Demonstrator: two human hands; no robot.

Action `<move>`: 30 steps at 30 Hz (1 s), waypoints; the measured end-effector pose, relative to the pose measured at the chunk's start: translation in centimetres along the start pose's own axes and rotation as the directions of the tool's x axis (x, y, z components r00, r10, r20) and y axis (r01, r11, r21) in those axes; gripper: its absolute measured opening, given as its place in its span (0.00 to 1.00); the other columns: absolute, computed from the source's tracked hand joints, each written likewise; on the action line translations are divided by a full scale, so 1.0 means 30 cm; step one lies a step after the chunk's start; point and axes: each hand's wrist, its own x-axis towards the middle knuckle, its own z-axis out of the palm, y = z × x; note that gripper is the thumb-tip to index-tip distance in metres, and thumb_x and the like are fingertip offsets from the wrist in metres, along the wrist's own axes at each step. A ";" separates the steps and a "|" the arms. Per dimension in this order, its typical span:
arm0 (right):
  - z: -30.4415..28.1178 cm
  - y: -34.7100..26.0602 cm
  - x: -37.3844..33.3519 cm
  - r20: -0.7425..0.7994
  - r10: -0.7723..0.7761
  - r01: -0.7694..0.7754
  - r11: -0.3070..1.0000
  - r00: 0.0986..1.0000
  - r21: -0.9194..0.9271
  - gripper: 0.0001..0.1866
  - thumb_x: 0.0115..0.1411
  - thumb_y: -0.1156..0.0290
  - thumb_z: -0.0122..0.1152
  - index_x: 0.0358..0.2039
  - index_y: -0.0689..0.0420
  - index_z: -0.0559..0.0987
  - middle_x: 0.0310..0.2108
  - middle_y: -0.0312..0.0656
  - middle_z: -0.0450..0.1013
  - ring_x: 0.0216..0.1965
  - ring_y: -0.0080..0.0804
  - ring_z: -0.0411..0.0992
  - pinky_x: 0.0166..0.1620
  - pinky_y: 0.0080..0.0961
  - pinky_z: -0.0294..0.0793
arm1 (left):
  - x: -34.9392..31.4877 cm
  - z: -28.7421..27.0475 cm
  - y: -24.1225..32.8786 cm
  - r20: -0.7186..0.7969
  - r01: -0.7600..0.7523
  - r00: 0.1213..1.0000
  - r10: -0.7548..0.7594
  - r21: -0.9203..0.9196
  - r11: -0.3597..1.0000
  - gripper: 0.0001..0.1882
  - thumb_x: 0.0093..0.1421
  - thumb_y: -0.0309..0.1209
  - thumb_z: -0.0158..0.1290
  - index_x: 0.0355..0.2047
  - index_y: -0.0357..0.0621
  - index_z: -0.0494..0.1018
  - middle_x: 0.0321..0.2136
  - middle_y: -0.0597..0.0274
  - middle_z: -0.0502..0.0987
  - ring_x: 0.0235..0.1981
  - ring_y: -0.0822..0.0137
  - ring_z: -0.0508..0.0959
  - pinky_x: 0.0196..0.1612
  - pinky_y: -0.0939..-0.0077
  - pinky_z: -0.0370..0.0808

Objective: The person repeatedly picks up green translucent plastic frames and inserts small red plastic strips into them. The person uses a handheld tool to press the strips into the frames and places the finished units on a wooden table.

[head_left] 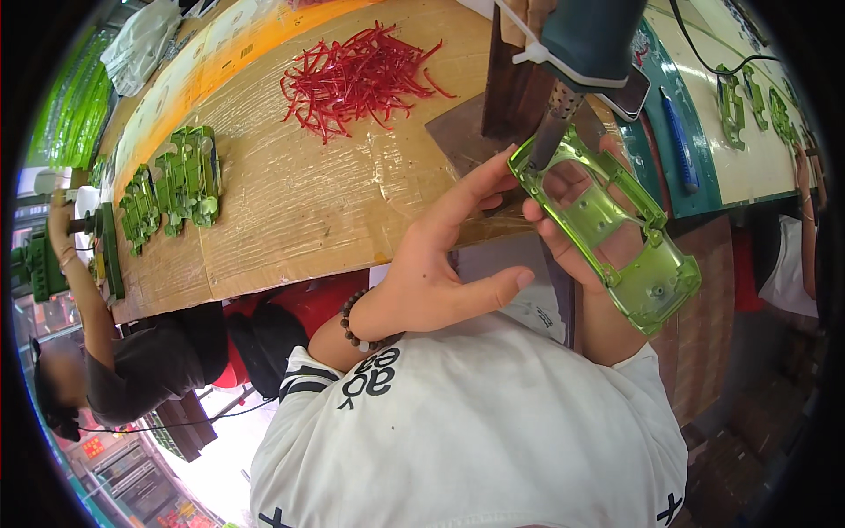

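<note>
My right hand (576,251) grips a translucent green plastic toy-car shell (647,282) from behind and holds it tilted. One end of the shell is pressed up against the metal nozzle (553,132) of a fixed teal heating tool (585,35). My left hand (440,260) is spread, its thumb stuck out. Its fingertips rest against the shell's end right beside the nozzle. A bead bracelet (352,321) sits on my left wrist.
A pile of thin red plastic strips (361,75) lies on the taped cardboard tabletop (308,202). Several green shells (176,180) are stacked at the left near a co-worker's arm (88,299). A blue knife (680,145) and more green parts (731,106) lie at the right.
</note>
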 end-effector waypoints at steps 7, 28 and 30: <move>0.016 0.007 0.000 0.013 -0.026 0.026 0.999 1.000 0.025 0.35 0.63 0.45 0.31 0.43 0.70 0.68 0.47 0.63 0.65 0.49 0.64 0.64 0.50 0.46 0.71 | 0.009 0.001 0.009 0.021 0.013 1.000 -0.013 -0.018 1.000 0.43 0.47 0.31 0.60 0.61 0.36 0.50 0.55 0.52 0.63 0.55 0.62 0.64 0.56 0.67 0.61; 0.039 0.032 -0.070 -0.411 -0.141 0.138 0.990 0.901 -0.036 0.29 0.62 0.52 0.43 0.49 0.69 0.67 0.45 0.57 0.69 0.42 0.56 0.71 0.40 0.44 0.79 | -0.016 -0.010 0.015 -0.094 0.000 0.996 -0.006 -0.063 0.998 0.39 0.52 0.27 0.56 0.61 0.36 0.49 0.59 0.51 0.57 0.59 0.61 0.59 0.59 0.68 0.56; 0.110 0.034 -0.103 -0.387 -0.236 0.155 0.961 0.891 -0.230 0.27 0.60 0.58 0.47 0.51 0.68 0.65 0.48 0.59 0.66 0.45 0.55 0.70 0.42 0.45 0.77 | -0.033 -0.043 0.020 -0.141 -0.036 0.990 0.024 -0.081 0.996 0.38 0.52 0.26 0.54 0.61 0.36 0.49 0.59 0.49 0.56 0.60 0.60 0.59 0.59 0.67 0.56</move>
